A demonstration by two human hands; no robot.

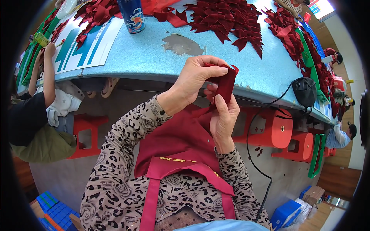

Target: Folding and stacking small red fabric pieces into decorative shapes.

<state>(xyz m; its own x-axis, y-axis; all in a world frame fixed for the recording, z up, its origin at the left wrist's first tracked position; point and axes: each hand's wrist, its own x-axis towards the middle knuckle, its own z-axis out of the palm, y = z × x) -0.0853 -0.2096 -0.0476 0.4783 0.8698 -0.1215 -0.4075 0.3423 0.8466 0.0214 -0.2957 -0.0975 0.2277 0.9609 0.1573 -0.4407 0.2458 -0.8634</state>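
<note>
A dark red velvet-like ribbon (225,84) is held up between my two hands, in front of the table's near edge. My left hand (192,79) pinches its upper end between thumb and fingers. Lower down, my right hand (224,117) grips the same ribbon, its thumb pressed on the front. The ribbon looks folded or looped at the top; part of it is hidden behind my fingers. Beyond my hands, a large pile of dark red ribbon bows (227,19) lies on the light blue table (154,54).
A dark blue patterned cup (132,17) stands at the far left. More red ribbon pieces (283,29) lie at the right by a green tray (306,54). A black bag (304,92) hangs at the table edge near a cable. Red stools (266,127) stand below. Another person (34,111) works at left.
</note>
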